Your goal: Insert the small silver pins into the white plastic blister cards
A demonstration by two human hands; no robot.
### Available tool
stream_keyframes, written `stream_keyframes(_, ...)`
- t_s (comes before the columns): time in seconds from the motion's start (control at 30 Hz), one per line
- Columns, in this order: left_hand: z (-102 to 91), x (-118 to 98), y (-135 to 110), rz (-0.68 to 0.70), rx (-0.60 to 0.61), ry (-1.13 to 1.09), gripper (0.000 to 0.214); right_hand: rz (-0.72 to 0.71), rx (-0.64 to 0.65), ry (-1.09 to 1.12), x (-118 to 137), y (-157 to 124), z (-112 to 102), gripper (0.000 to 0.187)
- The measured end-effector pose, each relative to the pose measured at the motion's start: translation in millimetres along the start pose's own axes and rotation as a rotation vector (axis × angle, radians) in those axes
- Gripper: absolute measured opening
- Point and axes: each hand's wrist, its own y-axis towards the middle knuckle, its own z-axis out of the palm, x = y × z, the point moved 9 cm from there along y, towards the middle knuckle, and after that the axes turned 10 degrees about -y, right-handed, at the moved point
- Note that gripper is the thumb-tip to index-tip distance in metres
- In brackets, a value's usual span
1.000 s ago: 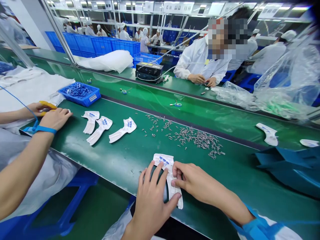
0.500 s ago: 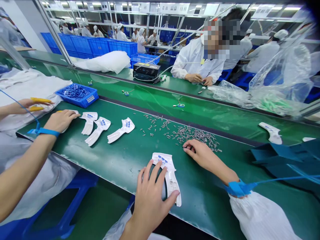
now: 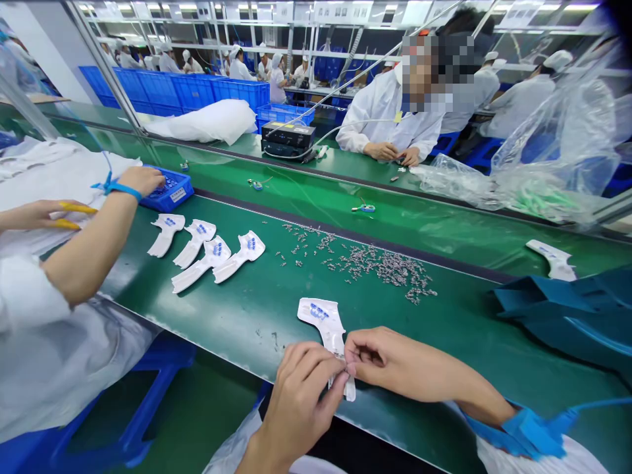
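Note:
A white curved plastic handle shell lies on the green bench before me, small blue pieces set in its wide end. Over its narrow end, my left hand is closed, thumb and fingers pinched together. My right hand meets it there from the right, also in a pinch. A tiny dark metal part shows between the touching fingertips; its exact shape is too small to make out. Beyond the shell spreads a loose pile of small metal parts.
At left, several similar white shells lie near a co-worker's arm, whose hand reaches into a blue bin. A teal folded container stands at right. Behind runs a green belt carrying small parts; another person sits across it.
My right hand has moved from the metal pile to the shell's narrow end. My left hand has gone from spread to pinched. The co-worker's hand has left a shell and reached the blue bin.

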Motion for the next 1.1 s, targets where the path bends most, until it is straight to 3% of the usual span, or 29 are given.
stream_keyframes(0.13,-3.9,-1.2,0.0,-0.001,-0.064,-0.023,0.016,0.008,-0.001,0.141,-1.9,3.6,3.2,0.022)
stream_keyframes(0.37,-14.9,-1.3,-1.8,0.003,-0.277,-0.024,0.014,0.032,-0.118,0.484,-5.7,9.7,11.1,0.04)
stream_keyframes(0.47,-11.0,1.0,1.0,-0.032,-0.217,0.008,0.012,0.045,-0.153,0.44,-6.4,6.1,9.5,0.035)
stream_keyframes(0.6,-2.3,8.0,2.9,-0.086,-0.045,0.155,0.031,0.151,-0.162,0.168,-16.5,-2.9,3.5,0.029)
stream_keyframes(0.7,3.8,12.7,1.4,-0.094,0.042,0.188,0.033,0.209,-0.157,0.038,-23.1,-4.4,4.0,0.029)
stream_keyframes(1.1,8.6,18.8,-0.8,-0.136,0.079,0.156,0.034,0.224,-0.223,-0.051,-23.9,-1.2,6.5,0.025)
